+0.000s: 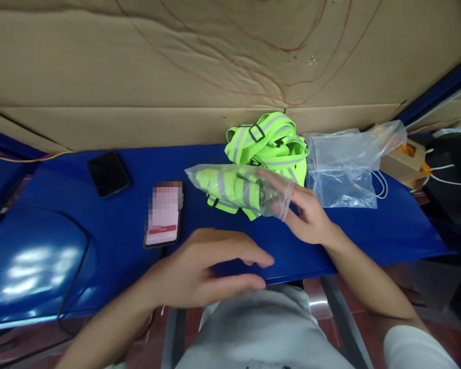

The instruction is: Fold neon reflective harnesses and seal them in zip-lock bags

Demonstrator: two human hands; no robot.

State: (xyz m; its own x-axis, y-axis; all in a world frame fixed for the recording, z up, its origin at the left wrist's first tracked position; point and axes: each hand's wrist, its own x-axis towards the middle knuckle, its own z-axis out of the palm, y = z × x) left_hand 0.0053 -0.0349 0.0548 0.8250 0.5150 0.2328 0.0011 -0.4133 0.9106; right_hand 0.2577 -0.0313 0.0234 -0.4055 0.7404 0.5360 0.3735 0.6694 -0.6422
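Note:
My right hand (307, 212) has its fingers at the mouth of a clear plastic bag (278, 197), partly behind or inside the film. Inside the bag lies a folded neon-yellow reflective strap (230, 187) with grey stripes. My left hand (215, 266) is held over the table's front edge, thumb and fingers apart, with nothing in it. Behind the bag a heap of the same neon straps (271, 141) with a black buckle rests on the table, and a loose strap end shows below the bag.
On the blue table (111, 225) lie a black phone (108, 174) and a phone with a lit screen (163, 212). Clear plastic bags (341, 174) and a brown cardboard box (405, 164) sit at the right. A cardboard panel (157, 77) stands behind; a cable (82, 256) crosses the left side.

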